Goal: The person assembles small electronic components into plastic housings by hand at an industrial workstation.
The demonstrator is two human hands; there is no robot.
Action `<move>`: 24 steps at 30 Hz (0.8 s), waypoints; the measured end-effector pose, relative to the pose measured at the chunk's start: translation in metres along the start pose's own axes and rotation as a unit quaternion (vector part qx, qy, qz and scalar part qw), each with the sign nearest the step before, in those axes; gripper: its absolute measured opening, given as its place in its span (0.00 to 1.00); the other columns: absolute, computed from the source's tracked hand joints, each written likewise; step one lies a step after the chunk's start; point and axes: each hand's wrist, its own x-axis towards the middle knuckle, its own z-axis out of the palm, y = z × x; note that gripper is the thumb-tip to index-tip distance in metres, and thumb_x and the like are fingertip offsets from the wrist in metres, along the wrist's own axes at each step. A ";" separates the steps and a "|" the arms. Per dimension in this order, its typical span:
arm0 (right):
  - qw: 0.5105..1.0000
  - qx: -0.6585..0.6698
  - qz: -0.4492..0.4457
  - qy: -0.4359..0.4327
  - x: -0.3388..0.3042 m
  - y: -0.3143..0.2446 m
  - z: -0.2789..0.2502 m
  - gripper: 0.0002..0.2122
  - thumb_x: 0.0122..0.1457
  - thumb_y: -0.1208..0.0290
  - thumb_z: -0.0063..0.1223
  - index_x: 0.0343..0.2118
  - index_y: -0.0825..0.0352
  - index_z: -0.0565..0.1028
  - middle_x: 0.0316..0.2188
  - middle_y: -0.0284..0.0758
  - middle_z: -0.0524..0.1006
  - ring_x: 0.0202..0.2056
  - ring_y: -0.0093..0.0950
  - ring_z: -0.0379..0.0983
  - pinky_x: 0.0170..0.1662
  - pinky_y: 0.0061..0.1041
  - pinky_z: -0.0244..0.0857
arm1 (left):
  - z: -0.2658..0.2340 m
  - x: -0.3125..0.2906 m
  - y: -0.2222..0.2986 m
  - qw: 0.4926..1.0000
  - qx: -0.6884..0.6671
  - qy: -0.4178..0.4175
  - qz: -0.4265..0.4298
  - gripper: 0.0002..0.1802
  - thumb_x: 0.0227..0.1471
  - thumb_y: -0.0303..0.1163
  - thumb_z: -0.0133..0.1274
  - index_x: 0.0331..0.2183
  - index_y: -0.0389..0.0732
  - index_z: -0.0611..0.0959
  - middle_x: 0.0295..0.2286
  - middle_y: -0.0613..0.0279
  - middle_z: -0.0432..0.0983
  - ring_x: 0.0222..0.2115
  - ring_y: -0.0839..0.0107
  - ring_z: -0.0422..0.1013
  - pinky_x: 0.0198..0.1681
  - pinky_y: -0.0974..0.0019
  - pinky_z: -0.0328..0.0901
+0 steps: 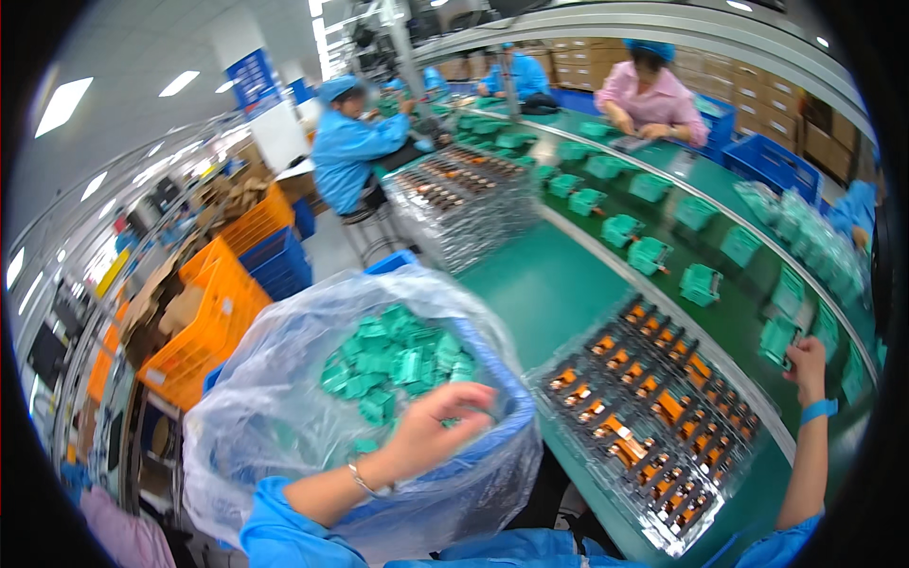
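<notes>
My left hand [443, 428] hovers over the near right side of a plastic-lined bin [516, 412], its fingers loosely apart, slightly blurred, with nothing visible in them. In the bin lies a heap of green plastic housings [407, 364]. On the far right, my right hand [807, 367] reaches over the conveyor belt, fingers closed at the edge of a green housing [778, 336]. Between my arms, a clear tray [653, 417] of orange-and-black components rests on the green bench.
More green housings [701, 284] line the belt [663, 244]. A stack of clear trays [464, 213] stands at the bench's far end. Orange crates [213, 308] are on the left. A person in blue [355, 142] and one in pink [649, 99] sit across.
</notes>
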 end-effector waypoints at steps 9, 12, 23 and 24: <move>0.982 0.074 0.147 -0.098 0.074 0.061 0.044 0.07 0.49 0.68 0.53 0.29 0.61 0.67 0.19 0.28 0.66 0.16 0.21 0.64 0.16 0.20 0.62 | -0.207 -0.117 -0.125 0.882 0.009 0.316 -0.350 0.15 0.51 0.24 0.48 0.43 0.35 0.74 0.39 0.56 0.72 0.40 0.69 0.70 0.40 0.70 0.67; 0.987 0.037 0.137 -0.069 0.079 0.062 0.052 0.12 0.55 0.60 0.51 0.35 0.61 0.68 0.22 0.27 0.67 0.19 0.20 0.64 0.16 0.20 0.61 | -0.217 -0.095 -0.173 0.889 -0.132 0.282 -0.334 0.21 0.48 0.26 0.50 0.46 0.33 0.71 0.44 0.52 0.69 0.43 0.60 0.68 0.43 0.64 0.66; 0.996 0.028 -0.030 -0.077 -0.077 -0.036 0.002 0.07 0.56 0.67 0.47 0.36 0.62 0.70 0.27 0.25 0.68 0.23 0.15 0.63 0.19 0.14 0.59 | -0.252 -0.072 -0.293 0.730 0.299 0.413 -0.456 0.17 0.45 0.32 0.50 0.39 0.34 0.78 0.40 0.42 0.72 0.43 0.49 0.67 0.49 0.57 0.61; 0.997 0.040 -0.029 -0.064 -0.093 -0.039 -0.003 0.08 0.55 0.69 0.48 0.36 0.64 0.70 0.27 0.26 0.69 0.23 0.15 0.65 0.19 0.14 0.61 | -0.247 -0.070 -0.297 0.738 0.300 0.399 -0.454 0.17 0.45 0.32 0.50 0.39 0.34 0.78 0.40 0.42 0.72 0.43 0.49 0.67 0.49 0.57 0.61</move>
